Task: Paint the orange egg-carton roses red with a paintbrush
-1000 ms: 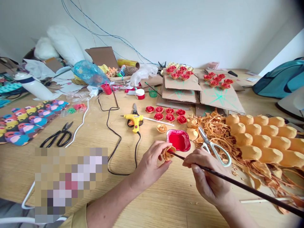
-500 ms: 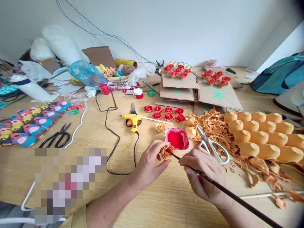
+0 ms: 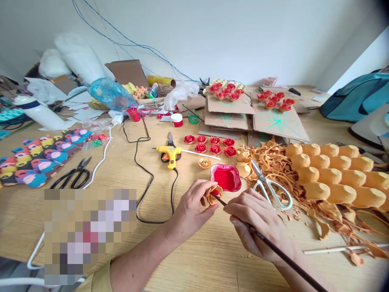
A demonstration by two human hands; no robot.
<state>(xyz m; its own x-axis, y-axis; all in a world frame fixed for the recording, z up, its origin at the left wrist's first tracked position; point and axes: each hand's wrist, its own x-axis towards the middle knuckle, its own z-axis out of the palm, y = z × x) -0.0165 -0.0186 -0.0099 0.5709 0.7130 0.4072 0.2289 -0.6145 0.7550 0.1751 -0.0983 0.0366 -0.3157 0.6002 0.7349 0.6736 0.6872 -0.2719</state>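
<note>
My left hand (image 3: 191, 209) pinches a small tan paper rose (image 3: 212, 195) just above the wooden table. My right hand (image 3: 258, 225) grips a long dark paintbrush (image 3: 273, 251) whose tip touches the rose, and red paint shows on the rose's centre. A small dish of red paint (image 3: 226, 178) sits right behind the rose. One unpainted rose (image 3: 204, 163) lies beyond it, and several painted red roses (image 3: 209, 144) stand in two rows further back.
White-handled scissors (image 3: 270, 184) lie on tan paper scraps right of the dish, beside an egg tray (image 3: 334, 174). A yellow glue gun (image 3: 170, 154) with its black cord, black scissors (image 3: 73, 174), painted bird shapes (image 3: 39, 156) and cardboard sheets (image 3: 273, 119) with more red roses surround the work spot.
My right hand slid a little left and closer to the rose, keeping the brush tip on it. Red paint now shows on the rose's centre. The left hand stayed put.
</note>
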